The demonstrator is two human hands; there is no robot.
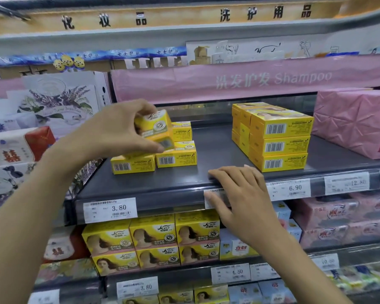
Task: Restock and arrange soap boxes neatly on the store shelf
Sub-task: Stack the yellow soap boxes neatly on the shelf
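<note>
My right hand is nearest, at 5 o'clock. It lies flat with the fingers straight over the front lip of the shelf and grips nothing. I judge it is there to steady me while I reach. It half covers one price tag; three more tags show along this lip, the 3.80 tag at 7 o'clock among them.

At 10 o'clock my left hand pinches one yellow soap box, thumb under and fingers curled over the top. The box is tilted and held just above the left pile, probably so I can set it down as a second layer. That pile has two boxes side by side at the front, barcodes facing out. At least one more sits behind them; my hand hides the rest.

At 3 o'clock, well apart across bare shelf, stands the right stack. It is three boxes high at the front, with what look like two more columns behind, squared up and barcodes forward. The gap between the piles looks like the room left to fill.

Farthest, at 2 o'clock, one pink wrapped pack sits just beside that stack.
</note>
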